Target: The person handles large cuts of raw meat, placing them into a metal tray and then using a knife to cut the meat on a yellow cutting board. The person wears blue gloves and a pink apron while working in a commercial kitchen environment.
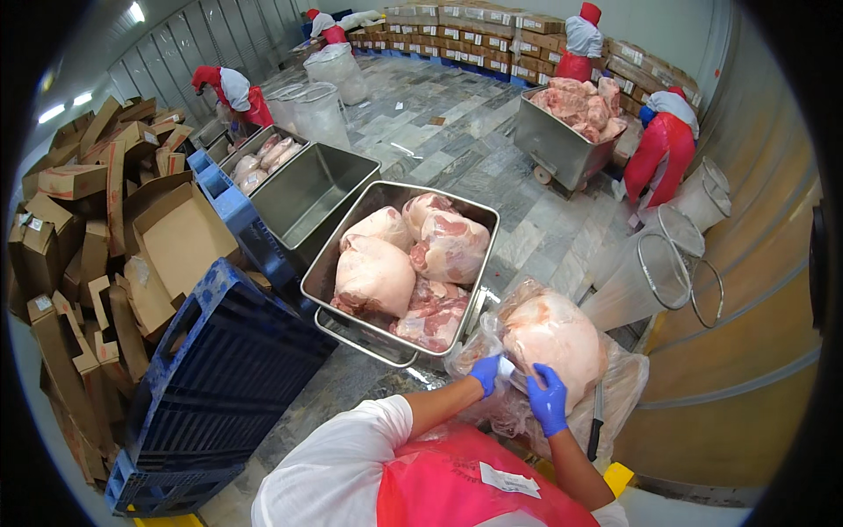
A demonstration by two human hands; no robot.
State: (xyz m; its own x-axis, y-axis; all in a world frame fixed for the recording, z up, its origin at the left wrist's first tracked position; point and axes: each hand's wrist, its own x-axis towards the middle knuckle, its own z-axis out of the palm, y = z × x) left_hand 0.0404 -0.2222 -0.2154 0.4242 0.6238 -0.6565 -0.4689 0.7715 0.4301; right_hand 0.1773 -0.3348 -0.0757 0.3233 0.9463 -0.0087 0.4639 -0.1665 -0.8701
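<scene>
The left grip and right grip are both gloved in violet-blue, vivid against a big creamy-pink cut of meat in clear, milky plastic. The knife handle on the right is black. Near me, a pinkish-red apron meets white sleeves. The silver-grey tub has pale pink pieces patched deep red. To the left I see a blue pallet and brown cartons; the floor tiles are mottled grey, the right wall amber.

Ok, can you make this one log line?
left hand: at clear plastic; right hand: at big meat piece, near edge; knife: beside it, unheld; metal bin: holding more meat
</scene>
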